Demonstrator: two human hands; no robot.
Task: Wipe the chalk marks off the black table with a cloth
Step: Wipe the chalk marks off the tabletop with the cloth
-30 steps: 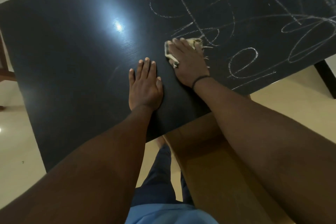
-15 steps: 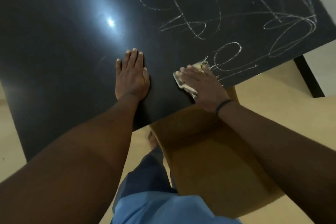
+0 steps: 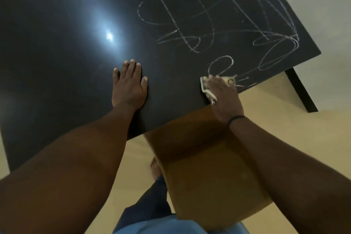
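Bare forearms, no sleeves. Thin black band [image 3: 236, 119] on right wrist. Dark navy trousers [image 3: 150, 201], light blue garment [image 3: 152, 226] bottom centre. Bare foot [image 3: 155, 167].

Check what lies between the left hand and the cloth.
Only bare table, already free of chalk, separates the left hand from the cloth in the head view.
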